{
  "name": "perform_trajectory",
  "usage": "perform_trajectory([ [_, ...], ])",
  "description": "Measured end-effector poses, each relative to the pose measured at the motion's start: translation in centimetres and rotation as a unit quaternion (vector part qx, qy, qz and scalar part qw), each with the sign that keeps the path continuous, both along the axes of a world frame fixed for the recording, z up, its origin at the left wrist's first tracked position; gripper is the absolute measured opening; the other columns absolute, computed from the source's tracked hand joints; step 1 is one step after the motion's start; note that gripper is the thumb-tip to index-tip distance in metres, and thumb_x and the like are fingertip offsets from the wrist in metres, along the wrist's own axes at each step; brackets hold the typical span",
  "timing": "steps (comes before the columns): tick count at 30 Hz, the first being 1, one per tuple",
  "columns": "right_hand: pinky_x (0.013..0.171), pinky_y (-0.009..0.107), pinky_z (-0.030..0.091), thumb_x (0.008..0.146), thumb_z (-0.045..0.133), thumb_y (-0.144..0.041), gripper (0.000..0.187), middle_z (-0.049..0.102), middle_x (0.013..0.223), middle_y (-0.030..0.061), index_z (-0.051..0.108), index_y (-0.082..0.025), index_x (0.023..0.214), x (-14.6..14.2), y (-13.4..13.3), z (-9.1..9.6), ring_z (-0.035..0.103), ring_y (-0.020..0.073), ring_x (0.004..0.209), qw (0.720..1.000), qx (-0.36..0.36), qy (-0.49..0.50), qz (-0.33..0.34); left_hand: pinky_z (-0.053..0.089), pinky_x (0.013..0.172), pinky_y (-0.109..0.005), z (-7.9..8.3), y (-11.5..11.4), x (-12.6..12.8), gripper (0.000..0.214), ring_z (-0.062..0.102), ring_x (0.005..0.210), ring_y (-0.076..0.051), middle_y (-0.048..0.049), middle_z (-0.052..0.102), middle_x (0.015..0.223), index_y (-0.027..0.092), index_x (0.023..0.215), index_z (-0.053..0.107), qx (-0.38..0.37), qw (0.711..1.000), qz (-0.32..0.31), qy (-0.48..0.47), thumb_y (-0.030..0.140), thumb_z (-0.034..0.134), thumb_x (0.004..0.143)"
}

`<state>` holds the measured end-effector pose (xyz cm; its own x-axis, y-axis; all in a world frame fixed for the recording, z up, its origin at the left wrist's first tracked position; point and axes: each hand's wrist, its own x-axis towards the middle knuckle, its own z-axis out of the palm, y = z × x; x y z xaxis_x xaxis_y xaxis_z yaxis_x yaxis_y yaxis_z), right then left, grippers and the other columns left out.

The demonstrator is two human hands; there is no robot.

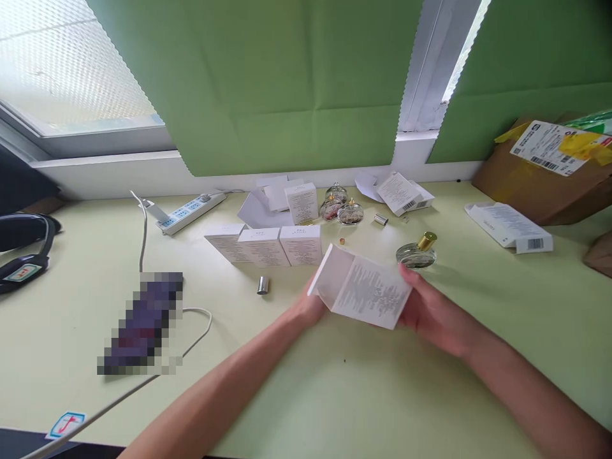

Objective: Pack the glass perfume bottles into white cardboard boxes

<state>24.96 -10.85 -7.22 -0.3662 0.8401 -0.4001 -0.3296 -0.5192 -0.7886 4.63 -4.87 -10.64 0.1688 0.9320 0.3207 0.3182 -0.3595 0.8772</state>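
Both my hands hold a small white carton printed with fine text, tilted above the pale green table. My left hand grips its left end from below, fingers mostly hidden behind it. My right hand clasps its right end. Just beyond my right hand a round glass perfume bottle with a gold cap lies on the table. A row of three white cartons stands behind the held one.
Two more glass bottles and another carton stand near the wall. A silver cap, a power strip, a cable, flat white boxes and a brown parcel surround them.
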Motion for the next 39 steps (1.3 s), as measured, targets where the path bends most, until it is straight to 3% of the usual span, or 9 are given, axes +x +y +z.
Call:
perform_trajectory([
  [2,0.089,0.044,0.057,0.095,0.045,-0.060,0.046,0.070,0.127,0.0062,0.062,-0.029,0.126,-0.9,0.1,-1.1,0.068,0.0275,0.110,0.997,-0.046,0.061,-0.011,0.059,0.076,-0.043,0.3,-0.1,-1.2,0.072,0.074,0.087,-0.029,-0.0101,0.076,0.096,0.019,0.116,0.069,-0.151,0.972,-0.120,-0.131,0.069,0.021,0.097],
  [4,0.096,0.049,0.054,0.095,0.047,-0.059,0.050,0.069,0.130,0.0078,0.059,-0.027,0.131,-1.2,0.3,-1.9,0.069,0.0298,0.110,0.993,-0.069,0.095,-0.025,0.055,0.088,-0.048,0.6,0.0,-1.5,0.078,0.070,0.102,-0.033,-0.0128,0.074,0.107,0.020,0.127,0.064,-0.293,0.888,-0.216,-0.282,0.075,0.021,0.093],
  [7,0.104,0.053,0.049,0.094,0.047,-0.060,0.055,0.068,0.131,0.0099,0.057,-0.023,0.134,-1.1,0.4,-2.4,0.068,0.0330,0.113,0.990,-0.066,0.117,-0.040,0.047,0.100,-0.049,0.6,0.2,-1.3,0.079,0.061,0.119,-0.035,-0.0133,0.071,0.119,0.020,0.128,0.063,-0.338,0.828,-0.242,-0.375,0.078,0.026,0.090],
  [14,0.112,0.046,0.043,0.089,0.064,-0.044,0.058,0.049,0.152,0.0057,0.048,-0.031,0.144,-1.2,-0.2,-3.0,0.045,0.0281,0.141,0.989,0.138,-0.029,-0.031,0.042,0.106,-0.046,-0.5,0.0,-0.8,0.057,0.056,0.127,-0.032,-0.0101,0.066,0.130,0.023,0.133,0.057,-0.286,0.862,-0.211,-0.361,0.060,0.055,0.090],
  [18,0.109,0.048,0.045,0.077,0.080,-0.035,0.089,0.033,0.157,0.0038,0.029,-0.044,0.150,-1.7,-1.0,-3.6,0.038,0.0299,0.142,0.917,0.299,-0.253,-0.079,0.043,0.105,-0.046,-1.0,-0.1,-0.8,0.055,0.054,0.129,-0.033,-0.0091,0.063,0.136,0.025,0.132,0.057,-0.276,0.871,-0.209,-0.349,0.057,0.060,0.088],
  [21,0.117,0.052,0.033,0.076,0.080,-0.035,0.092,0.026,0.156,0.0024,0.026,-0.048,0.150,-1.9,-1.2,-4.0,0.029,0.0302,0.145,0.850,0.376,-0.355,-0.104,0.044,0.104,-0.046,-1.0,-0.1,-0.9,0.046,0.053,0.130,-0.033,-0.0091,0.063,0.135,0.023,0.128,0.061,-0.275,0.869,-0.227,-0.343,0.052,0.054,0.093],
  [24,0.118,0.053,0.032,0.078,0.078,-0.037,0.091,0.027,0.154,0.0032,0.023,-0.048,0.150,-1.9,-1.0,-4.3,0.026,0.0308,0.146,0.826,0.403,-0.384,-0.088,0.045,0.104,-0.048,-0.9,-0.2,-0.9,0.043,0.055,0.128,-0.033,-0.0085,0.065,0.134,0.024,0.126,0.063,-0.280,0.867,-0.234,-0.339,0.050,0.052,0.094],
  [32,0.114,0.050,0.039,0.077,0.080,-0.039,0.090,0.030,0.152,0.0058,0.026,-0.044,0.149,-1.9,-1.3,-4.2,0.031,0.0315,0.144,0.859,0.385,-0.337,-0.001,0.047,0.100,-0.051,-1.2,0.1,-1.3,0.050,0.062,0.117,-0.034,-0.0110,0.067,0.126,0.023,0.122,0.064,-0.284,0.856,-0.250,-0.351,0.049,0.065,0.079],
  [39,0.114,0.053,0.038,0.085,0.074,-0.038,0.085,0.032,0.159,0.0042,0.023,-0.045,0.152,-1.9,-1.8,-3.7,0.036,0.0295,0.144,0.913,0.300,-0.259,0.096,0.047,0.102,-0.050,-0.2,0.1,-1.4,0.038,0.063,0.110,-0.030,-0.0115,0.069,0.117,0.019,0.114,0.066,-0.322,0.850,-0.233,-0.346,0.045,0.048,0.093],
])
